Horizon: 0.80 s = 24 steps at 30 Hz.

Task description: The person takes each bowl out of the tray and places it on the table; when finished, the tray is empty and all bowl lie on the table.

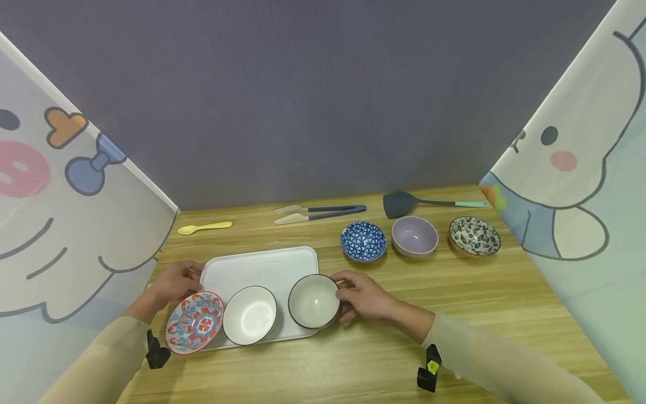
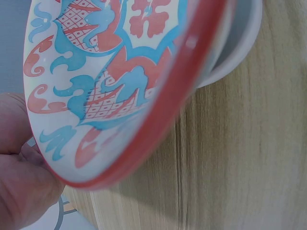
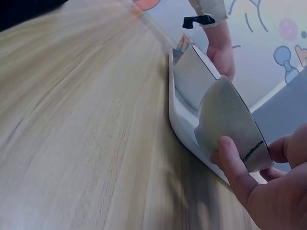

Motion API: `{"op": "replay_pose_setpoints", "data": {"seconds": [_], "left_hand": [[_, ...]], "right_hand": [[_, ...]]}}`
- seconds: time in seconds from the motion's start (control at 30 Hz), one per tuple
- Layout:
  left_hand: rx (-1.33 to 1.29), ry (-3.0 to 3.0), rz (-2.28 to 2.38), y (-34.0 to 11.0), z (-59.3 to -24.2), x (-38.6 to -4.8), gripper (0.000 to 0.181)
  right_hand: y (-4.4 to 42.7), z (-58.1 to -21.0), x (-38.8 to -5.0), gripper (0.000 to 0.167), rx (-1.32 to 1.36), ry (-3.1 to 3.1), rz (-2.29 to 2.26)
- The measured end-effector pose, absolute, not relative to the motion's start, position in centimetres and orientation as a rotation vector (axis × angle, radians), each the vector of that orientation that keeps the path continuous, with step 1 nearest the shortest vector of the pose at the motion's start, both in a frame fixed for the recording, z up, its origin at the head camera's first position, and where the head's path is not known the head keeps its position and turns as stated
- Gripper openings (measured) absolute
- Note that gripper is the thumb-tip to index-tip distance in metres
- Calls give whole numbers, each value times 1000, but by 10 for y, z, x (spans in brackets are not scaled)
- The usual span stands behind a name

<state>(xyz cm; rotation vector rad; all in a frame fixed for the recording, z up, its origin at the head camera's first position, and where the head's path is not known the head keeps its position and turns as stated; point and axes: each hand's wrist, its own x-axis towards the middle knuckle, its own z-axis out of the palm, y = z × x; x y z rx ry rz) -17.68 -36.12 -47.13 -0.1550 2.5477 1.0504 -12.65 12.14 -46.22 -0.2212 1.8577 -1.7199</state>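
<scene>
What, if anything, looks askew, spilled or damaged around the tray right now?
The round red-and-blue patterned bowl looks askew: it tilts, and its rim juts past the left edge of the white rectangular tray. The left fingers are at its rim, so it may just be mid-handling. No spill or break shows.

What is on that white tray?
A white bowl sits on the near side of the white tray. The red-rimmed bowl and a second white bowl gripped by the right hand overlap its ends; whether they touch it is unclear. The tray surface beneath the bowls is hidden.
</scene>
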Motion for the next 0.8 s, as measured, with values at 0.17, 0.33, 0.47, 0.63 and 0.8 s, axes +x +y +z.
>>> {"op": "replay_pose_setpoints", "data": {"seconds": [0.17, 0.33, 0.47, 0.63, 0.8], "left_hand": [[-158, 2552, 1049, -362, -472, -177, 51], [-157, 2551, 1053, -362, -473, -177, 51], [-161, 2550, 1049, -361, -472, -177, 51], [-159, 2556, 1046, -361, -471, -177, 51], [-160, 2545, 1057, -360, -469, -177, 51]], "right_hand": [[131, -459, -126, 51, -197, 1866, -1737], [144, -455, -125, 51, -189, 1866, -1753], [155, -454, -123, 52, -185, 1861, -1761], [169, -457, -122, 52, -154, 1862, -1766], [181, -458, -121, 53, -115, 1865, -1773]]}}
